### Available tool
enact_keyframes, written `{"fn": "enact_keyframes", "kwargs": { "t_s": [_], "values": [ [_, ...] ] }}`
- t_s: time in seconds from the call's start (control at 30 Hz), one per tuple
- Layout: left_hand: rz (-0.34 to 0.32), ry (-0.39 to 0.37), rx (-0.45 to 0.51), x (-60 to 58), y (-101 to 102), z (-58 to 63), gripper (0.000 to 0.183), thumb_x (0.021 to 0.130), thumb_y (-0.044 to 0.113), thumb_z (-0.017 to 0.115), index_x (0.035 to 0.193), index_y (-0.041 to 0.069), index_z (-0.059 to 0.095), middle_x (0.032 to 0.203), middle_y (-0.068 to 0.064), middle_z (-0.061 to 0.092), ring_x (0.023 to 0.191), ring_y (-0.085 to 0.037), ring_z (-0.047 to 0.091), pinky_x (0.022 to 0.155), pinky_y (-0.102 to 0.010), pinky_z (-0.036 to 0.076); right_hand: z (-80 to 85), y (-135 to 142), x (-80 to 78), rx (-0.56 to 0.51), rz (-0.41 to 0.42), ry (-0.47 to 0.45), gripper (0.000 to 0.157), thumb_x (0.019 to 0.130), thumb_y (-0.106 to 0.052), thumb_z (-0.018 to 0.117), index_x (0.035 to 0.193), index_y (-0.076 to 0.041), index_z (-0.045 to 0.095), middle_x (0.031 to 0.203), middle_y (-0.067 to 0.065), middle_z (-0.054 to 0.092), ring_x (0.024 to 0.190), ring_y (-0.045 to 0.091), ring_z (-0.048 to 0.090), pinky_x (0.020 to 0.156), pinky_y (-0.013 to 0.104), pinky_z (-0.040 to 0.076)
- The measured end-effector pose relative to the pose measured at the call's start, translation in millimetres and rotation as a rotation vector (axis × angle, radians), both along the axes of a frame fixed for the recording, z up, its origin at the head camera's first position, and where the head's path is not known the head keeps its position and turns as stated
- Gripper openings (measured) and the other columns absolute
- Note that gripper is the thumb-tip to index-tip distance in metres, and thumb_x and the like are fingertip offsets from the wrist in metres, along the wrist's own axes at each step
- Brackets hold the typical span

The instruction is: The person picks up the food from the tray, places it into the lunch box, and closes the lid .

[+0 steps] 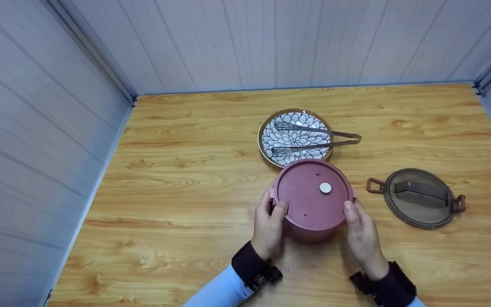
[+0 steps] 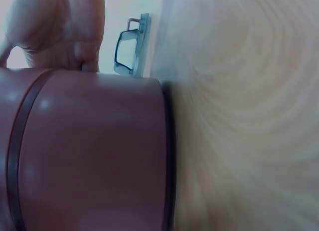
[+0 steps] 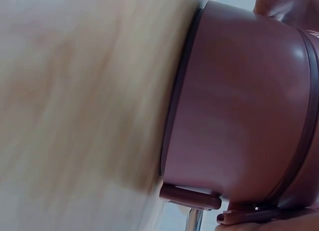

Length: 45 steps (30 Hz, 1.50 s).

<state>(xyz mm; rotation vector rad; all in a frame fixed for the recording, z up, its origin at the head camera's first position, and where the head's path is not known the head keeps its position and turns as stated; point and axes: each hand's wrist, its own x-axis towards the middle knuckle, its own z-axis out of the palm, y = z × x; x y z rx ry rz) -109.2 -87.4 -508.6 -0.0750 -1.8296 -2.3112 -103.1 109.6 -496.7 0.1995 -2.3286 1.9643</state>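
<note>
Between both hands is a round, dusty-pink lidded food container (image 1: 303, 204) with a white button on its flat lid. My left hand (image 1: 270, 228) grips its left side, thumb over the lid's edge by a clasp. On the opposite side my right hand (image 1: 364, 238) holds it, thumb up at the rim and the other fingers mostly hidden behind the wall. The container stands upright; in the left wrist view its dark base (image 2: 170, 161) is right at the tabletop. The right wrist view shows the smooth wall (image 3: 239, 101) and fingers (image 3: 279, 226) beside a clasp.
Behind the container, a flower-patterned plate (image 1: 296, 138) carries metal tongs (image 1: 344, 135) whose bent end sticks out rightward. A brownish see-through lid (image 1: 420, 202) with a bar handle and two side clasps lies to the right. Pale panel walls (image 1: 271, 47) enclose the wooden table (image 1: 177, 204).
</note>
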Motion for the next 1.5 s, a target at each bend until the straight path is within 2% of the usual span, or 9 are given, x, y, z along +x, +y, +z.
{"fn": "enact_keyframes", "kwargs": {
  "t_s": [0.23, 0.43, 0.57, 0.73, 0.8, 1.0, 1.2, 1.37, 1.5],
  "values": [
    [-0.011, -0.006, 0.031, -4.0, 5, 1.8, 0.061, 0.091, 0.010, 0.049, 0.150, 0.001, 0.036, 0.152, -0.012, 0.041, 0.137, -0.025, 0.041, 0.113, -0.039, 0.033, -0.1, 2, -1.4, 0.003, -0.024, -0.007, 0.046, 0.106, -0.014, 0.037, 0.141, 0.016, 0.040, 0.144, 0.029, 0.044, 0.136, 0.017, 0.040, 0.107, 0.014, 0.031],
    [-0.012, 0.004, 0.043, -5.1, 6, 1.4, 0.063, 0.090, 0.010, 0.047, 0.151, -0.001, 0.033, 0.151, -0.015, 0.040, 0.136, -0.028, 0.041, 0.112, -0.042, 0.034, -1.3, 2, -3.9, 0.005, -0.004, 0.002, 0.045, 0.106, -0.012, 0.038, 0.139, 0.018, 0.042, 0.141, 0.031, 0.047, 0.127, -0.003, 0.043, 0.106, 0.014, 0.032],
    [-0.030, 0.009, 0.067, -6.6, 5, 2.7, 0.063, 0.089, 0.011, 0.049, 0.149, 0.001, 0.036, 0.148, -0.015, 0.042, 0.133, -0.028, 0.044, 0.110, -0.043, 0.037, 0.4, 4, -5.7, -0.005, 0.005, 0.003, 0.044, 0.105, -0.011, 0.038, 0.136, 0.019, 0.044, 0.136, 0.033, 0.050, 0.126, 0.000, 0.046, 0.105, 0.013, 0.033],
    [-0.051, 0.019, 0.065, -8.6, 4, 3.5, 0.062, 0.088, 0.011, 0.049, 0.148, 0.003, 0.037, 0.146, -0.013, 0.043, 0.130, -0.028, 0.046, 0.108, -0.043, 0.040, 2.7, 6, -9.5, -0.045, 0.004, 0.033, 0.040, 0.103, -0.008, 0.037, 0.125, 0.022, 0.050, 0.120, 0.038, 0.056, 0.117, 0.004, 0.054, 0.101, 0.014, 0.038],
    [-0.055, 0.022, 0.069, -8.6, 4, 3.0, 0.061, 0.088, 0.010, 0.048, 0.148, 0.003, 0.038, 0.146, -0.013, 0.043, 0.130, -0.028, 0.047, 0.107, -0.043, 0.040, 2.5, 6, -10.7, -0.065, 0.007, 0.036, 0.039, 0.102, -0.006, 0.037, 0.122, 0.024, 0.051, 0.116, 0.033, 0.059, 0.112, 0.003, 0.056, 0.099, 0.015, 0.041],
    [-0.055, 0.021, 0.080, -7.5, 4, 2.0, 0.060, 0.087, 0.008, 0.047, 0.146, 0.004, 0.039, 0.145, -0.012, 0.045, 0.129, -0.028, 0.047, 0.108, -0.043, 0.038, 2.1, 8, -14.1, -0.043, -0.005, -0.004, 0.034, 0.100, -0.007, 0.042, 0.111, 0.021, 0.058, 0.090, 0.004, 0.067, 0.090, 0.007, 0.061, 0.083, 0.016, 0.048],
    [-0.055, 0.024, 0.002, -8.1, 0, 2.1, 0.061, 0.086, 0.009, 0.046, 0.147, 0.005, 0.038, 0.146, -0.011, 0.044, 0.129, -0.026, 0.047, 0.109, -0.043, 0.038, 6.8, 12, -17.9, 0.014, -0.009, -0.050, 0.029, 0.098, -0.008, 0.048, 0.105, 0.015, 0.063, 0.084, 0.006, 0.063, 0.083, 0.009, 0.058, 0.076, 0.016, 0.048],
    [-0.100, 0.035, -0.058, -10.8, -4, 1.3, 0.067, 0.086, 0.007, 0.047, 0.152, 0.006, 0.032, 0.152, -0.011, 0.039, 0.134, -0.025, 0.043, 0.110, -0.042, 0.036, 6.6, 15, -16.8, 0.022, -0.006, -0.080, 0.031, 0.097, -0.007, 0.049, 0.111, 0.017, 0.063, 0.096, 0.017, 0.067, 0.091, 0.006, 0.060, 0.083, 0.015, 0.048],
    [-0.161, 0.026, -0.085, -13.6, -12, 3.5, 0.070, 0.088, 0.006, 0.051, 0.154, 0.004, 0.028, 0.155, -0.012, 0.033, 0.137, -0.027, 0.040, 0.110, -0.042, 0.037, 9.4, 19, -17.1, 0.031, 0.043, -0.119, 0.039, 0.099, -0.007, 0.049, 0.128, 0.018, 0.054, 0.123, 0.031, 0.060, 0.112, 0.012, 0.059, 0.093, 0.014, 0.045]
  ]
}}
